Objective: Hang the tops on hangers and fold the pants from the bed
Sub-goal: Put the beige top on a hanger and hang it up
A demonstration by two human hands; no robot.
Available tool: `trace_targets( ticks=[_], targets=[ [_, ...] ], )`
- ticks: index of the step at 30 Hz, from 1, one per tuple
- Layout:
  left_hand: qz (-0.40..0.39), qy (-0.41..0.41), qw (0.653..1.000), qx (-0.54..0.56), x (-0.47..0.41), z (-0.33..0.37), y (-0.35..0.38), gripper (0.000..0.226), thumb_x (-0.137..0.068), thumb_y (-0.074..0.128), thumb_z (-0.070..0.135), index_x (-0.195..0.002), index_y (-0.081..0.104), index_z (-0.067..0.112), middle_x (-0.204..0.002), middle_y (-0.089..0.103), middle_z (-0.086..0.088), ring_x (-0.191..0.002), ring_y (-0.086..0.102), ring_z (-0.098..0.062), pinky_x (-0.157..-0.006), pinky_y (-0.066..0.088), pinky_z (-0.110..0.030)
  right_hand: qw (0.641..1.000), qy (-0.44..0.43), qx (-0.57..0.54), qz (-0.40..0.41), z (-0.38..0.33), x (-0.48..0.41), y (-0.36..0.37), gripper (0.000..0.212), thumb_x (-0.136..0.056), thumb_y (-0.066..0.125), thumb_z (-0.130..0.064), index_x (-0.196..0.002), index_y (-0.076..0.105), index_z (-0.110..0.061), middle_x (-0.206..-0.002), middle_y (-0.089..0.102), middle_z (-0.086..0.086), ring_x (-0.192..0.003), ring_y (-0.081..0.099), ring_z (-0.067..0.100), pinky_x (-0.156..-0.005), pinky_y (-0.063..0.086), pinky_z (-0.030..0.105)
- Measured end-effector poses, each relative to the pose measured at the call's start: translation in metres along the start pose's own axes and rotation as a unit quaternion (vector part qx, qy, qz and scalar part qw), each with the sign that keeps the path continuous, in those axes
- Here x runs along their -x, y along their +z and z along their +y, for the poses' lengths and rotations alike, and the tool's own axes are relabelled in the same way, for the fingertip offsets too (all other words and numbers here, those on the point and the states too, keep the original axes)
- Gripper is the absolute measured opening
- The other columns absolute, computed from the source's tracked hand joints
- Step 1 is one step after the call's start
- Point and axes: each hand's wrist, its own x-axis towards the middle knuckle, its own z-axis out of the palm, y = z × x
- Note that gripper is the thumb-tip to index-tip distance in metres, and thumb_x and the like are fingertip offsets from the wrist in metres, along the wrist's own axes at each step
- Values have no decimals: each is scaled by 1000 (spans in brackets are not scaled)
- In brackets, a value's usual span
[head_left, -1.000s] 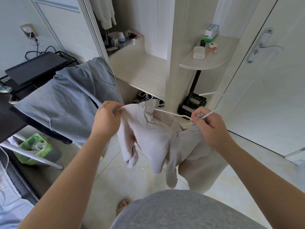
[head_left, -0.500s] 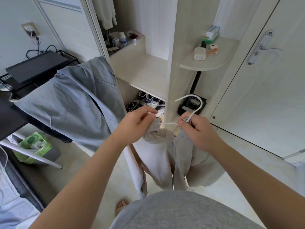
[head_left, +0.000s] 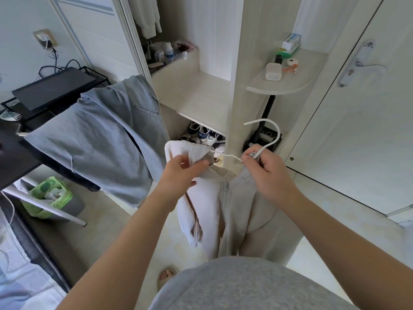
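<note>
1. The person holds a beige top (head_left: 237, 209) on a white hanger (head_left: 276, 133) in mid-air. It is in front of the wardrobe's upright panel (head_left: 237, 86) (nothing carries it but the hands).
2. The left hand (head_left: 181, 173) pinches a bunched fold of the top's fabric at the hanger's left arm. Thumb and fingers curl onto the cloth in a narrow grip.
3. The right hand (head_left: 266, 173) is closed round the hanger's neck just below the hook, w/ the top's collar gathered under the same fingers. The hook arcs up and over to the left above the fist.
4. The hanger's thin arm runs btwn the two hands. It is bare in the middle, and its left end goes into the pale shoulder fabric.
5. The rest of the top hangs straight down btwn the forearms, zip showing at the front. Its hem is hidden behind the person's grey shirt (head_left: 245, 285).
6. A blue-grey garment (head_left: 100, 139) hangs by the right edge of a dark desk (head_left: 13, 157) (its support can't be seen).
7. Misc.:
   - shoes (head_left: 201, 135) sit under the wardrobe's wide shelf (head_left: 194, 101);
   - a small white box (head_left: 273, 72) sits near the front edge of the rounded corner shelf (head_left: 288, 87);
   - a green-lined bin (head_left: 48, 195) stands on the floor below the desk;
   - a shut door (head_left: 357, 142) w/ a lever handle is at the right.
</note>
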Motion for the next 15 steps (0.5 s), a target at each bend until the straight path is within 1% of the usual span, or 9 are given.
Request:
trace_targets(
  ticks=[2, 3, 5, 6, 8, 10, 11, 13, 15],
  targets=[
    [18, 16, 992, 126, 1, 4, 4, 16, -89, 74, 18, -95, 63, 7, -91, 71, -10, -91, 70, -28, -85, 59, -41, 1000, -6, 15, 9, 1, 0, 6, 25, -101, 54, -11, -80, 56, -23, -54, 37, -11, -48, 31, 6, -52, 32, 12],
    [62, 61, 988, 128, 2, 8, 7, 13, -88, 74, 12, -90, 61, 9, -82, 68, -7, -82, 68, -24, -78, 59, -38, 999, -5, 36, 12, 3, -1, 9, 24, -100, 55, -12, -80, 56, -25, -53, 38, -11, -47, 32, 6, -51, 32, 13],
    [137, 196, 969, 57, 2, 14, 10, 18, -85, 74, 9, -83, 58, 16, -71, 61, 7, -67, 59, -10, -62, 53, -26, 998, 0, 65, 1, 9, 0, 15, 22, -100, 55, -14, -82, 57, -25, -53, 42, -6, -46, 35, 7, -48, 30, 17],
    [129, 248, 960, 2, 4, 17, 11, 19, -85, 74, 11, -83, 58, 20, -69, 59, 15, -64, 55, -5, -59, 48, -20, 998, 4, 60, -5, 11, 0, 18, 20, -100, 55, -14, -83, 58, -23, -53, 42, -4, -46, 37, 8, -48, 31, 19],
    [39, 258, 951, -165, 7, 20, 9, 14, -86, 74, 25, -87, 61, 29, -73, 61, 17, -66, 55, -1, -62, 43, -20, 999, 9, 39, 3, 14, 0, 21, 16, -100, 56, -14, -86, 60, -19, -53, 42, -7, -46, 37, 8, -47, 31, 19],
    [-71, 168, 933, -311, 10, 18, 6, 13, -86, 73, 41, -85, 61, 35, -79, 65, 14, -72, 60, 1, -67, 46, -25, 999, 5, 36, 22, 14, -1, 19, 13, -100, 57, -15, -89, 62, -18, -53, 45, -11, -46, 38, 4, -47, 30, 14],
    [-94, 141, 932, -321, 10, 16, 5, 15, -88, 71, 44, -80, 61, 37, -80, 67, 14, -74, 63, -1, -70, 49, -27, 999, 6, 33, 25, 13, -2, 16, 12, -100, 57, -15, -89, 63, -18, -53, 45, -11, -46, 38, 4, -47, 30, 12],
    [-33, 178, 941, -287, 13, 12, 5, 19, -94, 65, 40, -75, 63, 36, -79, 69, 10, -79, 65, -12, -73, 52, -33, 1000, 8, 15, 15, 12, -3, 10, 13, -100, 57, -14, -89, 63, -19, -55, 44, -7, -46, 37, 4, -49, 31, 12],
    [118, 282, 907, -290, 12, 10, 3, 6, -95, 65, 28, -94, 71, 27, -97, 67, 8, -95, 59, -18, -85, 47, -33, 1000, -1, 15, -10, 8, -4, 3, 16, -100, 57, -12, -87, 63, -19, -58, 43, 7, -48, 37, 6, -52, 34, 12]
  ],
)
